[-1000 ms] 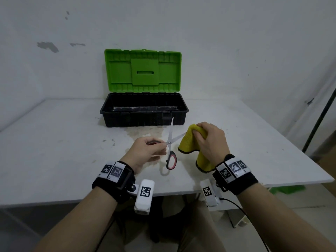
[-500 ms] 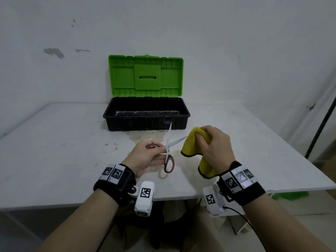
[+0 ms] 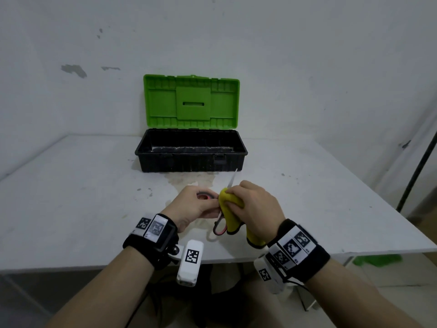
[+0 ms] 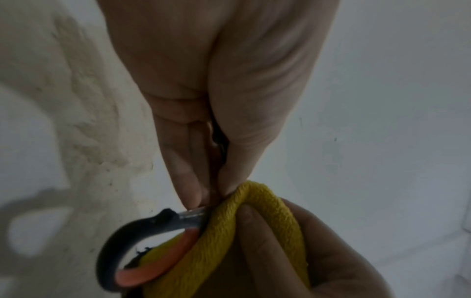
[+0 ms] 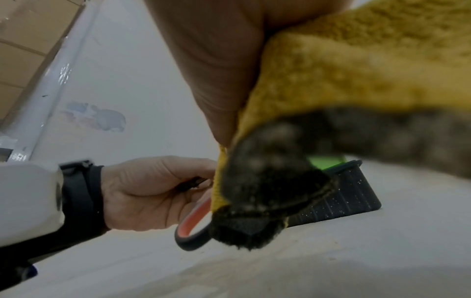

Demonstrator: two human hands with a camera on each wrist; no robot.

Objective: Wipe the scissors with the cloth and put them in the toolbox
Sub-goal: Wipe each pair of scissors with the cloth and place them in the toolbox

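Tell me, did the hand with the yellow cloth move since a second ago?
Yes. The right hand brought the cloth leftward onto the scissors, closing the gap; the toolbox behind stays put.

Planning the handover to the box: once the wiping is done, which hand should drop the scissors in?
Left, probably. The left hand already grips the scissors by a handle; the right hand is wrapped round the cloth. The toolbox stands open ahead.
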